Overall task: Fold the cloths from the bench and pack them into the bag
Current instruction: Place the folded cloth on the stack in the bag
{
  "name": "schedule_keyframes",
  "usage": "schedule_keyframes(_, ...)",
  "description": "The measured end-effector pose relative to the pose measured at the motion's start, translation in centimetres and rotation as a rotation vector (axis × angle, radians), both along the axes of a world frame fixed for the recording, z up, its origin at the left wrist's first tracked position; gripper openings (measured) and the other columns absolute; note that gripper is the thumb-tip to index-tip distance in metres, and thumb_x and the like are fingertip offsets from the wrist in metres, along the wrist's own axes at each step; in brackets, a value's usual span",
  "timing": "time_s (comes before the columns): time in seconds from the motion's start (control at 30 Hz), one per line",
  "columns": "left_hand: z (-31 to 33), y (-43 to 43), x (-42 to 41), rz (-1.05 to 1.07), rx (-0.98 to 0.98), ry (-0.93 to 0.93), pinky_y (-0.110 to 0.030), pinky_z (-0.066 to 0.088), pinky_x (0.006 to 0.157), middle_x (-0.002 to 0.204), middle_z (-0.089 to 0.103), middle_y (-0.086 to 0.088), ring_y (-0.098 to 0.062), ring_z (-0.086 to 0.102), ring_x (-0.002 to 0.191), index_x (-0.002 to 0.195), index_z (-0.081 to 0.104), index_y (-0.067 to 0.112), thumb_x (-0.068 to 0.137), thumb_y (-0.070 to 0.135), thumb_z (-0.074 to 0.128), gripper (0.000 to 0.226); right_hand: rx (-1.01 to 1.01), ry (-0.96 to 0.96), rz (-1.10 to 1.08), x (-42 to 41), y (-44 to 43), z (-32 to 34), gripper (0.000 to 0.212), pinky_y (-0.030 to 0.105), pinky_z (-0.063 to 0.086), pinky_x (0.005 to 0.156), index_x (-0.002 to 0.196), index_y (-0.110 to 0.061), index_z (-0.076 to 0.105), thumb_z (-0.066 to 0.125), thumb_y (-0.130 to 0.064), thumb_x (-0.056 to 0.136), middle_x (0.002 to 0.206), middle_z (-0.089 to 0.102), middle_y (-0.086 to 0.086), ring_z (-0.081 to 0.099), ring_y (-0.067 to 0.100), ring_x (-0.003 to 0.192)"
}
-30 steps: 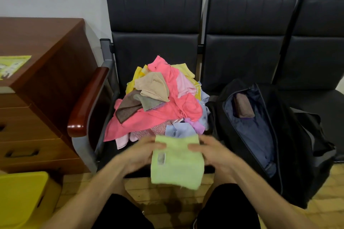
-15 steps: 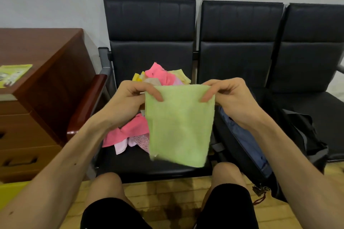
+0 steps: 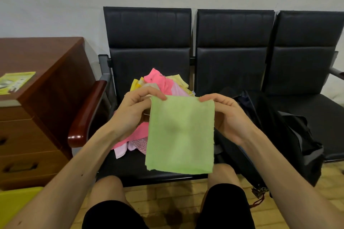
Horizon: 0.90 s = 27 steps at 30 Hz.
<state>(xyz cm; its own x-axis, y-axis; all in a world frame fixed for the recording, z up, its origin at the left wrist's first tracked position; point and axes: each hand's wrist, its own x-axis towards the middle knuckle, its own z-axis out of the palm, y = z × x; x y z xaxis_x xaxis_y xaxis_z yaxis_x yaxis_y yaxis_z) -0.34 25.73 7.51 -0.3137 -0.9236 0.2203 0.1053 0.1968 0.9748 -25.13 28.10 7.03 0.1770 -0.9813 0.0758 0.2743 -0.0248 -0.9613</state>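
Observation:
A light green cloth (image 3: 180, 135) hangs flat in front of me, held by its two upper corners. My left hand (image 3: 133, 112) pinches the upper left corner and my right hand (image 3: 226, 117) pinches the upper right one. Behind the cloth, a pile of cloths (image 3: 163, 83) in pink, yellow and beige lies on the left seat of the black bench (image 3: 149, 29); much of it is hidden by the green cloth and my hands. A black bag (image 3: 290, 135) with a dark blue lining stands open on the middle seat, to the right of my right hand.
A brown wooden cabinet (image 3: 46, 83) with drawers stands at the left, a green leaflet (image 3: 14, 82) on top. The bench's wooden armrest (image 3: 85, 115) is beside it. A yellow object (image 3: 13, 204) sits at the lower left. My knees are just before the bench's front edge.
Both hands raised the green cloth from a low, folded hold to an upright spread by its top corners. Since half a second ago it has barely moved.

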Motion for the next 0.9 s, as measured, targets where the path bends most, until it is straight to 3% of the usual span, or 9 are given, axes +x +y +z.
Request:
schedule_keyframes(0.1, -0.5, -0.1, -0.3, 0.049, 0.017, -0.012, -0.029, 0.045, 0.06, 0.083, 0.057, -0.015, -0.024, 0.053, 0.07, 0.087, 0.071, 0.019, 0.099, -0.005, 0.043, 0.039, 0.093, -0.084, -0.034, 0.3, 0.3, -1.1, 0.026, 0.023, 0.05, 0.057, 0.096, -0.014, 0.074, 0.05, -0.004, 0.095, 0.084, 0.07, 0.005, 0.063, 0.014, 0.068)
schedule_keyframes(0.2, -1.0, 0.4, -0.8, 0.074, 0.041, -0.008, -0.025, 0.04, 0.054, 0.074, 0.05, -0.016, -0.022, 0.046, 0.062, 0.087, 0.069, 0.02, 0.099, -0.006, 0.043, 0.039, 0.169, -0.147, -0.052, 0.9, 0.5, -2.9, 0.025, 0.035, 0.044, 0.071, 0.114, -0.009, 0.068, 0.052, -0.015, 0.096, 0.106, 0.064, 0.015, 0.056, 0.029, 0.09)
schedule_keyframes(0.37, -2.1, 0.5, -1.8, 0.093, 0.1, -0.001, -0.022, 0.052, 0.054, 0.073, 0.067, -0.005, -0.014, 0.063, 0.061, 0.095, 0.064, 0.008, 0.1, -0.006, 0.043, 0.026, 0.404, -0.31, -0.007, 2.0, 1.8, -4.9, 0.047, 0.031, 0.053, 0.086, 0.113, -0.017, 0.075, 0.044, -0.048, 0.096, 0.118, 0.072, 0.006, 0.069, 0.019, 0.106)
schedule_keyframes(0.47, -2.7, 0.2, -2.4, 0.155, 0.127, -0.004, -0.025, 0.054, 0.057, 0.075, 0.069, -0.007, -0.015, 0.065, 0.064, 0.094, 0.067, 0.013, 0.1, -0.003, 0.045, 0.028, 0.441, -0.39, 0.034, 2.2, 2.1, -5.8, 0.062, 0.043, 0.039, 0.11, 0.134, -0.013, 0.061, 0.038, -0.058, 0.098, 0.135, 0.062, 0.011, 0.057, 0.027, 0.127)
schedule_keyframes(0.57, -4.4, -0.5, -2.6, 0.201, 0.26, 0.044, -0.031, 0.053, 0.069, 0.089, 0.069, -0.013, -0.027, 0.063, 0.084, 0.099, 0.071, 0.018, 0.101, 0.005, 0.05, 0.025, 0.379, -0.193, -0.015, 2.5, 2.4, -6.3, 0.044, 0.042, 0.054, 0.095, 0.124, -0.006, 0.065, 0.064, -0.03, 0.086, 0.12, 0.07, 0.015, 0.067, 0.029, 0.111)
schedule_keyframes(0.63, -6.1, -0.7, -2.6, 0.139, 0.481, 0.149, -0.036, 0.047, 0.079, 0.105, 0.061, -0.014, -0.03, 0.053, 0.1, 0.101, 0.073, 0.013, 0.098, 0.022, 0.059, 0.017, 0.34, -0.112, -0.042, 2.4, 2.6, -6.1, 0.037, 0.039, 0.06, 0.081, 0.113, -0.004, 0.068, 0.07, -0.016, 0.078, 0.112, 0.073, 0.017, 0.072, 0.03, 0.098)
schedule_keyframes(0.73, -8.2, 0.2, -2.8, -0.027, 0.786, 0.327, -0.04, 0.05, 0.083, 0.111, 0.056, -0.009, -0.029, 0.053, 0.099, 0.118, 0.062, 0.01, 0.079, 0.049, 0.077, 0.057, 0.329, -0.073, -0.058, 2.1, 2.4, -6.1, 0.031, 0.038, 0.061, 0.077, 0.111, -0.004, 0.069, 0.069, -0.014, 0.082, 0.109, 0.073, 0.017, 0.072, 0.03, 0.095)
schedule_keyframes(0.8, -9.1, 0.9, -3.1, -0.136, 0.843, 0.414, -0.044, 0.053, 0.094, 0.119, 0.067, -0.011, -0.029, 0.063, 0.105, 0.128, 0.063, 0.005, 0.088, 0.046, 0.061, 0.058, 0.355, -0.071, -0.087, 2.3, 2.3, -6.2, 0.028, 0.038, 0.061, 0.075, 0.112, -0.002, 0.068, 0.068, -0.012, 0.085, 0.109, 0.073, 0.018, 0.072, 0.03, 0.094)
schedule_keyframes(0.9, -10.2, 1.4, -2.8, -0.196, 0.884, 0.434, -0.048, 0.045, 0.106, 0.132, 0.058, -0.022, -0.038, 0.058, 0.118, 0.139, 0.055, 0.002, 0.086, 0.047, 0.061, 0.07, 0.4, -0.056, -0.133, 1.8, 2.0, -7.6, 0.027, 0.035, 0.061, 0.069, 0.113, 0.001, 0.067, 0.067, -0.009, 0.088, 0.107, 0.073, 0.019, 0.073, 0.028, 0.088)
